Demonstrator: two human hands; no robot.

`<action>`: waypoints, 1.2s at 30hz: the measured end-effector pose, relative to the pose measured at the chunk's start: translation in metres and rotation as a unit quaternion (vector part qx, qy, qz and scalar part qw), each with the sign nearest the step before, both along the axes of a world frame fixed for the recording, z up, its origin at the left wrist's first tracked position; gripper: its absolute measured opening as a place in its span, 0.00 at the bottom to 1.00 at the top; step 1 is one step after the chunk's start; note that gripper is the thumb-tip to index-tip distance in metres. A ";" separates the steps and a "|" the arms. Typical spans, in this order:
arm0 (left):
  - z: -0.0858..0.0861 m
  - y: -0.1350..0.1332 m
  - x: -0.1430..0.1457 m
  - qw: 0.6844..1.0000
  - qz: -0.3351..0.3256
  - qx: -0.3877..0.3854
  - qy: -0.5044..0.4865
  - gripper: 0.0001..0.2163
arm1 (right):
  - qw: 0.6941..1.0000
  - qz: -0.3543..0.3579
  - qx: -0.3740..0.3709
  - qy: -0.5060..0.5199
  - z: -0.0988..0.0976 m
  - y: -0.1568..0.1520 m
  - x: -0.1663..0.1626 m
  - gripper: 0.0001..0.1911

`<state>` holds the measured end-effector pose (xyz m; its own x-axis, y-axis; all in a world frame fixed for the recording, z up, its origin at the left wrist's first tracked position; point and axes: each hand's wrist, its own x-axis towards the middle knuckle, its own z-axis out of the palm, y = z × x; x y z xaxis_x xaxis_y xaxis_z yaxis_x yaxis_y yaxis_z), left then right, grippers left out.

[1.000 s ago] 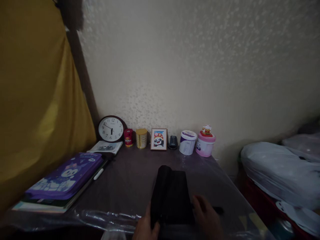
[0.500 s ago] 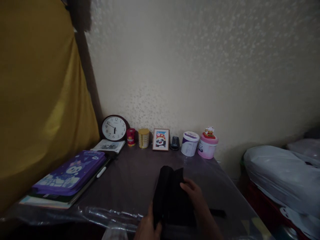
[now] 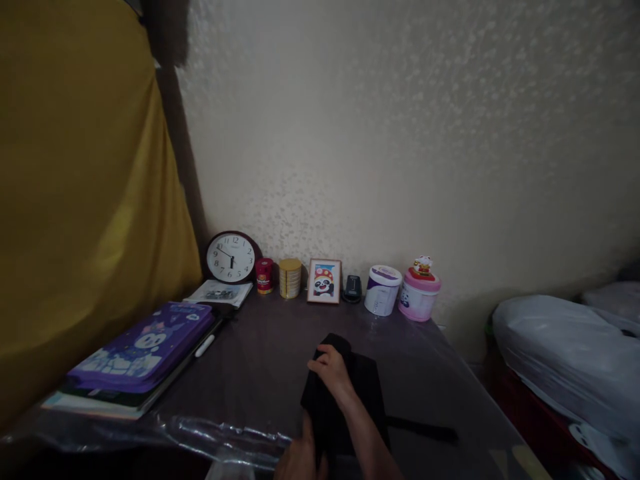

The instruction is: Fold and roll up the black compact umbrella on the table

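Observation:
A black folded fabric piece lies on the table near its front, with a thin black strap stretched out to the right. My right hand reaches across it, fingers curled over its far left part. At the near left edge, my left hand grips the same fabric, partly cut off by the bottom of the view. The dark colour hides the folds, so its exact kind is unclear.
A clock, red tin, yellow container, panda picture frame, white tub and pink tub line the wall. Left lie a purple case and white pen. Plastic-wrapped bundles stand right.
My right hand has moved left, from the fabric's right flap to its far left part. The fabric now lies flatter, and more of the strap shows at right.

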<state>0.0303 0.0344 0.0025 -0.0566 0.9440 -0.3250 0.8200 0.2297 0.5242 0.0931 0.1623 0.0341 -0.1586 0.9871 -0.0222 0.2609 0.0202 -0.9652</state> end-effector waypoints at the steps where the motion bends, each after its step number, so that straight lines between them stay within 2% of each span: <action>1: -0.001 0.001 0.000 1.000 -0.002 -0.002 -0.001 0.33 | 1.000 0.002 0.009 -0.026 -0.003 0.001 -0.001 0.21; 6: -0.006 -0.001 0.000 1.000 0.009 -0.014 -0.014 0.32 | 0.986 0.033 0.021 -0.161 -0.002 0.001 0.001 0.23; 9: -0.002 -0.007 0.000 0.998 0.045 -0.012 -0.033 0.31 | 0.982 0.031 0.029 -0.186 0.004 -0.003 0.002 0.22; 12: 0.004 -0.013 0.002 0.998 0.060 0.001 -0.008 0.31 | 0.977 0.032 0.042 -0.206 0.006 -0.006 0.003 0.21; 14: 0.008 -0.013 0.003 0.998 0.048 -0.011 0.031 0.34 | 0.976 0.036 0.041 -0.211 0.006 -0.007 0.002 0.22; 18: 0.014 -0.005 0.006 0.996 -0.023 -0.045 0.076 0.39 | 0.975 0.035 0.043 -0.217 0.004 -0.005 0.000 0.23; 21: 0.017 0.001 0.006 0.993 -0.066 -0.052 0.078 0.37 | 0.975 0.038 0.053 -0.212 0.002 -0.005 -0.001 0.22; 23: 0.017 0.004 0.005 0.993 -0.073 -0.060 0.073 0.35 | 0.982 0.067 0.066 -0.165 0.003 -0.008 0.002 0.20; 25: 0.016 0.004 0.005 0.994 -0.062 -0.063 0.061 0.34 | 0.984 0.120 0.100 -0.087 0.007 -0.017 0.011 0.16; 27: 0.016 0.004 0.006 0.995 -0.046 -0.064 0.054 0.33 | 0.973 0.160 0.159 -0.040 0.010 -0.029 0.025 0.12; 32: 0.022 0.003 0.010 0.993 -0.034 -0.073 0.081 0.32 | 0.936 0.146 0.287 -0.143 0.003 -0.050 0.058 0.13; 36: 0.023 0.003 0.011 0.993 -0.030 -0.085 0.081 0.33 | 0.909 0.175 0.309 -0.216 -0.008 -0.031 0.061 0.14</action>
<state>0.0412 0.0378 0.0259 -0.0669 0.8794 -0.4714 0.9052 0.2522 0.3421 0.1538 0.1312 0.0258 -0.5746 0.7223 0.3848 0.4863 0.6795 -0.5494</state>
